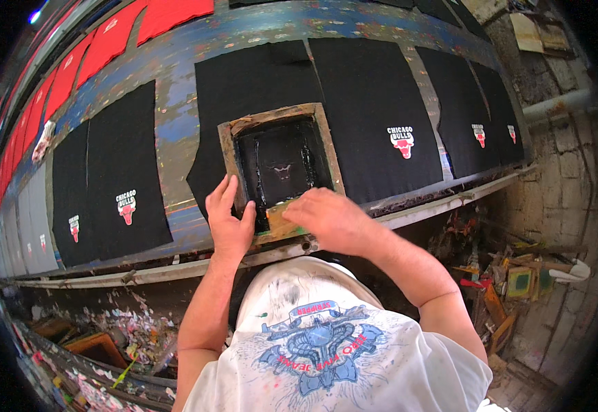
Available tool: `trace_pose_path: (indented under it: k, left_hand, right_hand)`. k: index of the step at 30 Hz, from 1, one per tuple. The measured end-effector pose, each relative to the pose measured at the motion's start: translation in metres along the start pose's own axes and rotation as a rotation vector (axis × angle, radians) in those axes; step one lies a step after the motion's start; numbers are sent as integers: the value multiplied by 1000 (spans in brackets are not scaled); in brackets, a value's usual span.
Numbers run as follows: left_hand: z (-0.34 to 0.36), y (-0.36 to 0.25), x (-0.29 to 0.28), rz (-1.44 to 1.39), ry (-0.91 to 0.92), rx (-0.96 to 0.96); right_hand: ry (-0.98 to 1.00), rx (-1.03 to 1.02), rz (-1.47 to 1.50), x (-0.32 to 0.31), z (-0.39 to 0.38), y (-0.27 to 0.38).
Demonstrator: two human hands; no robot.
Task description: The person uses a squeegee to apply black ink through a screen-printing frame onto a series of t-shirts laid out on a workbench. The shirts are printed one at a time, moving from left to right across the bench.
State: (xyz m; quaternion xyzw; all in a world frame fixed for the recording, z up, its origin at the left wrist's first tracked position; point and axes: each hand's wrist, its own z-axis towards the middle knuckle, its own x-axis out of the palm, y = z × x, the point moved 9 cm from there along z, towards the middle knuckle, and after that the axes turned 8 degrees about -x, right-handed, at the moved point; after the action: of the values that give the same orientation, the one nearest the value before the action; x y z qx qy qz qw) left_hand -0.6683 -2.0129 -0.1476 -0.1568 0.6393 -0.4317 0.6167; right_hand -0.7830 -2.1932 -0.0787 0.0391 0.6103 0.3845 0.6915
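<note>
A wooden-framed printing screen (pixel 275 117) lies on a black fabric panel (pixel 254 79) in front of me. Black ink streaks its mesh, and a small bull-head outline shows in the middle. My left hand (pixel 229 223) rests at the frame's near left side, fingers stretched and thumb apart, holding nothing. Inside the near end of the frame, my right hand (pixel 333 218) has its fingers closed over the wooden handle of a squeegee (pixel 281 225). The squeegee's blade edge is hidden.
Printed black panels (pixel 360 89) lie left and right along the long, paint-stained table (pixel 178 137). Red panels (pixel 110 44) lie at the far left, grey ones (pixel 20 213) nearer. A metal rail (pixel 443 204) edges the table; wooden scraps (pixel 494 309) clutter the floor at right.
</note>
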Motion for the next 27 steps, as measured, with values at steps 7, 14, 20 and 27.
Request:
trace_pose_path:
  k: [7,14,20,27]
  left_hand:
    - [14,-43,-14,451,45,279]
    - [18,-45,-6,457,59,276]
    - [16,-43,-4,450,75,286]
    - [16,-47,-6,470,80,317]
  right_hand:
    - [-2,61,62,-36,52,-77]
    - [-139,67,-34,-31,63,-94]
    - [-71,-14,-110,2,11,-17]
    - [6,-2,116,-19,16,-33]
